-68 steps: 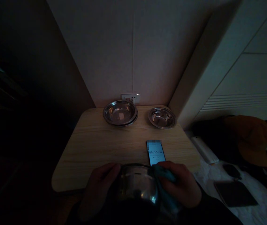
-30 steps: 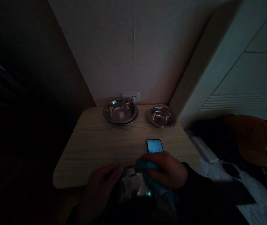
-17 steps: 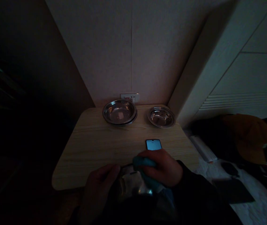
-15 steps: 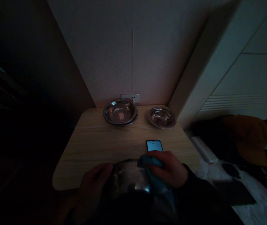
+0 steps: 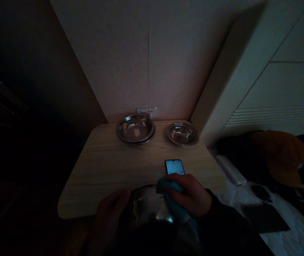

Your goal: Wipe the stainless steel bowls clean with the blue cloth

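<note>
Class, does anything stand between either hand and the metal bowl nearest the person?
At the rim's right side, a cloth comes between the right hand and the bowl. Nothing visible stands between the left hand and the bowl.

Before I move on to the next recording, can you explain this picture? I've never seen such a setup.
There is no machine here: a person works with two bare hands, seen by a camera worn on the head. The left hand steadies a shiny metal container; the right hand holds a blue-green cloth against its rim. On the wooden table beyond lie stacked bowls, a metal dish to their right and a lit phone, partly hidden.
</note>
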Demonstrator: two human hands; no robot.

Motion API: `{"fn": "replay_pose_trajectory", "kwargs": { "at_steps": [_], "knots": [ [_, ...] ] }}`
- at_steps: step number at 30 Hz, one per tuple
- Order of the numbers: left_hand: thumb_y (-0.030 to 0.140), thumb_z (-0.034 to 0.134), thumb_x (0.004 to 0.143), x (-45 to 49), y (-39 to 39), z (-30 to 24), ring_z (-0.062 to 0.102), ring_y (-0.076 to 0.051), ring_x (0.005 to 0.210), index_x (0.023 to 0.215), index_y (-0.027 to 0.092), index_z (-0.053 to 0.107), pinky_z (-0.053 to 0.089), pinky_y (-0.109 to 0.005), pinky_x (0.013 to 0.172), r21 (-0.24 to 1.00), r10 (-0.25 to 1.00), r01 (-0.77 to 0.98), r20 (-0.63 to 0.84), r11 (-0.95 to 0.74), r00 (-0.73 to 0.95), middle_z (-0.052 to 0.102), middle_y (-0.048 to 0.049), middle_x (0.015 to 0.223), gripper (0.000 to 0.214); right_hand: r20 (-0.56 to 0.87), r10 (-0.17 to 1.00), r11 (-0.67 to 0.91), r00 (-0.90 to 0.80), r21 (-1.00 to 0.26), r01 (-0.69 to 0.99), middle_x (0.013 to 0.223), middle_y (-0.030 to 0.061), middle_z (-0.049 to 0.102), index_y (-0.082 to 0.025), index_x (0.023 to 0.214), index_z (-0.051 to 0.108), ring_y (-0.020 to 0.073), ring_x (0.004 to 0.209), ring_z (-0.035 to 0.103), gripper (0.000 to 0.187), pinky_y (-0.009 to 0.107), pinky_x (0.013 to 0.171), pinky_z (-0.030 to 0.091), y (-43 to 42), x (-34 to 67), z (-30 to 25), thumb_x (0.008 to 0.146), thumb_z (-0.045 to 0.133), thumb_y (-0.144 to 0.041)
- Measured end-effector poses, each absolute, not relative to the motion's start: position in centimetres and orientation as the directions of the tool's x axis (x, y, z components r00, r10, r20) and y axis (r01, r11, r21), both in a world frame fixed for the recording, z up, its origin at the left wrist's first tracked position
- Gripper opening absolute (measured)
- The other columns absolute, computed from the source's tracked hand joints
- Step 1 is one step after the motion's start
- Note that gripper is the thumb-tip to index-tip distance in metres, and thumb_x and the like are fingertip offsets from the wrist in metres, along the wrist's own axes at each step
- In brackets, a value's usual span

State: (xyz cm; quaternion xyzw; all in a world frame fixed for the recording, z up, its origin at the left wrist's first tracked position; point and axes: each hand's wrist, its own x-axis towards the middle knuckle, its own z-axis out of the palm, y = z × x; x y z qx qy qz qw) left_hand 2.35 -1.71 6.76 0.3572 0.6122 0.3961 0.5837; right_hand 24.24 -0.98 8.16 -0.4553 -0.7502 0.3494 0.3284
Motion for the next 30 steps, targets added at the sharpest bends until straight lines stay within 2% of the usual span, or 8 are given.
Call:
{"fn": "replay_pose_trajectory", "kwargs": {
  "at_steps": [3,6,9,11,14,18,22,30],
  "knots": [
    [0.052,0.075,0.053,2.5,-1.6,6.0,0.057,-0.015,0.059,0.063,0.015,0.065,0.045,-0.025,0.055,0.86,0.862,-0.252,-0.487,0.444,-0.143,0.064,-0.0005,0.058,0.039,0.177,0.968,0.24,-0.176,-0.847,0.474,0.073,0.0028,0.07,-0.018,0.097,0.064,0.0149,0.062,0.064,0.022,0.024,0.059,0.05,-2.2,25.2,6.4,0.082,0.051,-0.027],
    [0.05,0.073,0.055,3.1,-1.5,5.3,0.06,-0.018,0.061,0.064,0.015,0.065,0.048,-0.03,0.058,0.805,0.843,-0.344,-0.534,0.483,-0.068,0.066,-0.0026,0.061,0.037,0.167,0.985,0.172,-0.05,-0.879,0.446,0.072,0.0033,0.071,-0.019,0.096,0.064,0.0163,0.06,0.064,0.022,0.025,0.056,0.051,-3.3,25.7,5.4,0.081,0.051,-0.028],
    [0.05,0.068,0.06,2.9,-1.3,5.3,0.064,-0.024,0.076,0.071,0.016,0.069,0.05,-0.037,0.072,0.87,0.871,-0.11,-0.488,0.481,-0.051,0.071,-0.0066,0.075,0.036,0.144,0.987,0.158,-0.065,-0.882,0.444,0.069,0.0029,0.07,-0.019,0.093,0.065,0.0161,0.057,0.064,0.021,0.024,0.052,0.05,-3.6,26.0,5.5,0.079,0.052,-0.026],
    [0.047,0.066,0.064,2.4,-1.0,5.8,0.063,-0.026,0.09,0.08,0.018,0.071,0.046,-0.038,0.086,0.907,0.917,0.135,-0.398,0.398,-0.028,0.072,-0.0071,0.089,0.034,0.138,0.987,0.161,-0.083,-0.872,0.462,0.069,0.0026,0.07,-0.02,0.092,0.065,0.0157,0.057,0.064,0.02,0.024,0.052,0.05,-3.5,26.1,6.0,0.078,0.053,-0.026],
    [0.047,0.06,0.07,2.1,-0.8,7.2,0.06,-0.024,0.103,0.098,0.021,0.07,0.04,-0.037,0.096,0.915,0.956,0.306,-0.291,0.264,0.044,0.07,-0.0055,0.104,0.039,0.15,0.979,0.199,-0.138,-0.857,0.476,0.069,0.0018,0.07,-0.02,0.091,0.065,0.0145,0.057,0.063,0.02,0.023,0.054,0.05,-3.4,25.9,6.5,0.077,0.052,-0.025],
    [0.047,0.058,0.072,3.0,-0.8,8.5,0.06,-0.024,0.102,0.097,0.023,0.071,0.041,-0.036,0.096,0.905,0.95,0.386,-0.261,0.179,0.173,0.07,-0.006,0.105,0.037,0.138,0.958,0.25,-0.252,-0.832,0.496,0.07,0.0015,0.069,-0.02,0.09,0.066,0.0142,0.061,0.063,0.02,0.023,0.058,0.048,-3.9,25.0,6.3,0.077,0.051,-0.023],
    [0.044,0.058,0.074,3.6,-1.0,8.5,0.065,-0.023,0.091,0.09,0.023,0.074,0.048,-0.033,0.084,0.908,0.882,0.359,-0.339,0.216,0.327,0.072,-0.0065,0.096,0.031,0.169,0.954,0.276,-0.246,-0.813,0.512,0.076,0.0038,0.069,-0.021,0.09,0.067,0.0169,0.072,0.064,0.021,0.027,0.067,0.048,-4.6,24.9,5.7,0.078,0.05,-0.026],
    [0.042,0.058,0.074,4.1,-1.6,7.8,0.064,-0.019,0.071,0.069,0.022,0.073,0.047,-0.025,0.067,0.903,0.899,0.384,-0.319,0.193,0.299,0.072,-0.0026,0.072,0.025,0.063,0.925,0.285,-0.374,-0.767,0.576,0.085,0.0039,0.07,-0.021,0.099,0.065,0.0178,0.076,0.064,0.026,0.027,0.068,0.047,-4.5,24.3,6.7,0.076,0.054,-0.021]
  ]
}}
